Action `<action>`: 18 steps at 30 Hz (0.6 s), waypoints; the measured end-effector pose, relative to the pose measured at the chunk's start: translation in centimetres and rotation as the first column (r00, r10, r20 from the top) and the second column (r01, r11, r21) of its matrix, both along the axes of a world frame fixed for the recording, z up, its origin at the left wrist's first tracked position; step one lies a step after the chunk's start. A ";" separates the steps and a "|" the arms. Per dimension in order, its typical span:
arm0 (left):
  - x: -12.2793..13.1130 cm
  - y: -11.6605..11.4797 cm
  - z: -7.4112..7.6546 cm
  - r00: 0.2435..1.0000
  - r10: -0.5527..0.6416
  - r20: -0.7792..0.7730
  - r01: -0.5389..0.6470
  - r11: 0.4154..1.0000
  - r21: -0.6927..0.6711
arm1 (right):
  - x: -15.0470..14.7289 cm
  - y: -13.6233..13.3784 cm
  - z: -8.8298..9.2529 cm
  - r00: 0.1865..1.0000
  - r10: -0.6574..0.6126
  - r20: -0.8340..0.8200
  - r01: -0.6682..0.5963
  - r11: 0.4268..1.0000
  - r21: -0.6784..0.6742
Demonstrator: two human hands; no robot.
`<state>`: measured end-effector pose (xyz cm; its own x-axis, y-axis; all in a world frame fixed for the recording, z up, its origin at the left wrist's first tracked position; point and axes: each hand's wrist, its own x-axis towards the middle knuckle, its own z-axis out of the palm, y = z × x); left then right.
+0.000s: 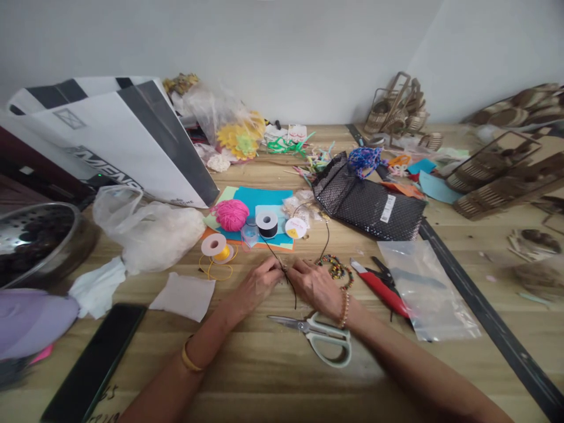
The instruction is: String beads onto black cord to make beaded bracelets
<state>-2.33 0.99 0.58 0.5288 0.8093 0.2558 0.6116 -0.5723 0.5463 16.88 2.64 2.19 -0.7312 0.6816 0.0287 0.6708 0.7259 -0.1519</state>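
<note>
Black cord [286,275] crosses between fingers [272,265]; metal bowl [79,232] holds dark pieces [26,252].

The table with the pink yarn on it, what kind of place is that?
It looks like a craft-making spot, though I can't tell if it's a home or workshop. The ball of pink yarn, the spool of black cord and the colorful beads show it.

Left hand [259,283] and right hand [315,286] close together, apparently both pinched, forearms [405,358] slanting inward.
</note>
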 end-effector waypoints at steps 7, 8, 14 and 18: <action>-0.4 0.5 -0.6 0.993 -0.017 0.120 0.017 1.000 -0.005 | -0.3 -0.8 0.6 0.996 0.064 -0.063 -0.065 0.998 -0.025; -0.4 0.5 -0.6 0.993 -0.012 0.114 0.014 1.000 -0.014 | -0.4 -0.9 0.8 0.995 0.068 -0.066 -0.070 0.997 -0.030; -0.5 0.4 0.3 0.995 -0.002 0.102 0.012 0.995 -0.095 | -0.3 -0.7 0.3 0.963 0.069 -0.261 -0.088 0.994 -0.063; -0.5 0.3 0.6 0.993 -0.001 0.114 0.016 0.992 -0.126 | 0.5 0.4 -0.5 0.892 -0.071 -0.446 0.017 0.992 -0.123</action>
<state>-2.81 1.30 1.15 0.5092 0.8345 0.2106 0.5367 -0.4991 0.6803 17.41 3.07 1.66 -0.6274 0.7311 0.2680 0.5425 0.6573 -0.5230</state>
